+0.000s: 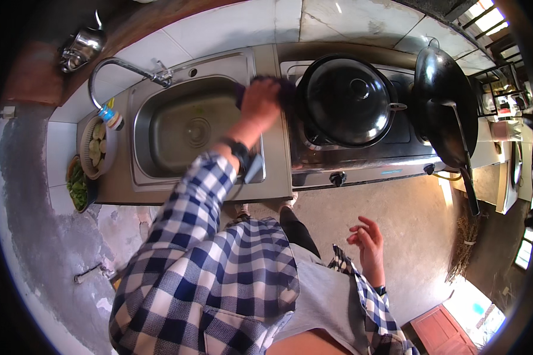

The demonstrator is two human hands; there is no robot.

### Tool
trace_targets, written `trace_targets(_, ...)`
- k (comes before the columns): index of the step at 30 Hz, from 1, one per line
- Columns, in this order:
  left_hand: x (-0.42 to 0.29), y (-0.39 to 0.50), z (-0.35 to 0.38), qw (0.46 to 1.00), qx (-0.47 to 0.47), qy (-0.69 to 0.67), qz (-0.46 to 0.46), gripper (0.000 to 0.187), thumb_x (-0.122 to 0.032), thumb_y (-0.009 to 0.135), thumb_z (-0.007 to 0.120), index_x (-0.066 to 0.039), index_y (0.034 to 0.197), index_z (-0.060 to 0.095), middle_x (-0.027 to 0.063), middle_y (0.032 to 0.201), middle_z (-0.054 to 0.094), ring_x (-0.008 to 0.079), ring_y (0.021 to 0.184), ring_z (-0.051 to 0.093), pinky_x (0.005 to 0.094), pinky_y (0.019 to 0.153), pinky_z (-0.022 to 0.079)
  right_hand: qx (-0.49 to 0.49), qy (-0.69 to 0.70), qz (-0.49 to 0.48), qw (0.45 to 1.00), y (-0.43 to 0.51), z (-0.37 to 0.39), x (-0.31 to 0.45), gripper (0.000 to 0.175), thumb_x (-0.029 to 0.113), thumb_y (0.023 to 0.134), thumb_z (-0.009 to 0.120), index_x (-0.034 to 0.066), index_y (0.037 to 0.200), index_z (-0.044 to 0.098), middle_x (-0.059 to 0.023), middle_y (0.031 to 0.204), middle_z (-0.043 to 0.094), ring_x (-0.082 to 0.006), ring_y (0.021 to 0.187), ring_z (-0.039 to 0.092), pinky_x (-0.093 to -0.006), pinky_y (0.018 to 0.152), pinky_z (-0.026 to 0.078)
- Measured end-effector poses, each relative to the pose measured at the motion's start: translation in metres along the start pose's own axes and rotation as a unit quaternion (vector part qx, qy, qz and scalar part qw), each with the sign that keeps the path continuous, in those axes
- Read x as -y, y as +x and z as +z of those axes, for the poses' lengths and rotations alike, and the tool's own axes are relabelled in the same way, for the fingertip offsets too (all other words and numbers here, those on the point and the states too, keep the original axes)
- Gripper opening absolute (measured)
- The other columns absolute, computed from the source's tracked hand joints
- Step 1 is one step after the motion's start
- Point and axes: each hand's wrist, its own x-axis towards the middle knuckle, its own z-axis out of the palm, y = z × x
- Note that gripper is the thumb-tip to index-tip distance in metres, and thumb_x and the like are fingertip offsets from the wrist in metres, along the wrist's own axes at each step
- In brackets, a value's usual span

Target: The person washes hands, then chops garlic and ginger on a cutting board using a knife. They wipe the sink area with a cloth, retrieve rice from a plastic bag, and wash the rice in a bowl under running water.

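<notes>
My left hand point(262, 104) is pressed on a dark purple cloth point(286, 91) on the counter strip between the steel sink point(173, 133) and the gas stove point(359, 166). The cloth is partly hidden under the fingers, and the hand is slightly blurred. Beneath my left wrist, a flat grey pointed thing point(254, 168) shows at the sink's front rim; what it is, I cannot tell. My right hand point(367, 244) hangs over the floor, away from the counter, fingers loosely bent and holding nothing. A large black lidded pot point(348, 102) stands on the stove, just right of the cloth.
A black wok point(444, 88) with a long-handled ladle point(459, 128) is at the stove's right. A curved faucet point(115, 62) arches left of the sink, over a basket of cut pieces point(97, 146). Beside it is a bowl of green leaves point(77, 188). A metal kettle point(84, 44) stands upper left.
</notes>
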Motion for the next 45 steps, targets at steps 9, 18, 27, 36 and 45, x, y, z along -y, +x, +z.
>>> trace_targets(9, -0.064, -0.205, -0.024, 0.990, 0.027, -0.071, 0.118, 0.042, -0.017, 0.063, 0.063, -0.014, 0.105, 0.061, 0.0070, 0.116, 0.053, 0.0298, 0.108, 0.048, 0.0449, 0.094, 0.038, 0.189, -0.106, -0.082, 0.973, 0.074, 0.047, 0.047, 0.038, 0.011, 0.088, 0.058, -0.0005, 0.123, 0.049, -0.0103, 0.093, 0.063, -0.0142, 0.074, 0.062, -0.0252, 0.066, 0.048)
trace_targets(18, 0.094, -0.325, -0.082, 0.961, -0.068, 0.089, -0.253, 0.039, -0.006, 0.063, 0.061, -0.011, 0.102, 0.058, 0.0121, 0.110, 0.054, 0.0362, 0.101, 0.050, 0.0445, 0.087, 0.042, 0.370, -0.291, -0.129, 0.873, 0.147, 0.155, 0.079, 0.033, 0.010, 0.086, 0.060, -0.0006, 0.116, 0.054, -0.0049, 0.088, 0.062, -0.0107, 0.071, 0.061, -0.0229, 0.061, 0.048)
trace_targets(27, 0.119, -0.238, -0.119, 0.905, -0.089, 0.279, -0.309, 0.040, -0.012, 0.074, 0.061, -0.013, 0.113, 0.054, 0.0098, 0.111, 0.055, 0.0346, 0.106, 0.050, 0.0456, 0.088, 0.043, 0.376, -0.455, -0.224, 0.776, 0.222, 0.206, 0.068, 0.036, 0.014, 0.080, 0.063, 0.0030, 0.114, 0.057, -0.0095, 0.094, 0.064, -0.0168, 0.083, 0.062, -0.0279, 0.073, 0.049)
trace_targets(36, 0.039, -0.116, 0.035, 0.923, 0.139, 0.044, -0.357, 0.020, -0.016, 0.089, 0.046, -0.010, 0.100, 0.062, 0.0067, 0.094, 0.065, 0.0297, 0.088, 0.064, 0.0464, 0.067, 0.050, 0.132, -0.787, -0.207, 0.566, 0.300, 0.173, 0.059, 0.039, 0.029, 0.081, 0.059, 0.0078, 0.114, 0.057, -0.0193, 0.110, 0.061, -0.0357, 0.104, 0.059, -0.0427, 0.087, 0.048)
trace_targets(45, -0.033, -0.076, 0.030, 0.885, 0.421, -0.008, -0.200, 0.028, -0.021, 0.084, 0.058, -0.016, 0.111, 0.068, 0.0022, 0.111, 0.067, 0.0243, 0.101, 0.064, 0.0430, 0.074, 0.049, 0.386, -0.779, -0.259, 0.421, 0.280, 0.163, 0.011, 0.039, 0.021, 0.081, 0.057, 0.0086, 0.118, 0.056, -0.0178, 0.109, 0.063, -0.0341, 0.097, 0.062, -0.0412, 0.080, 0.052)
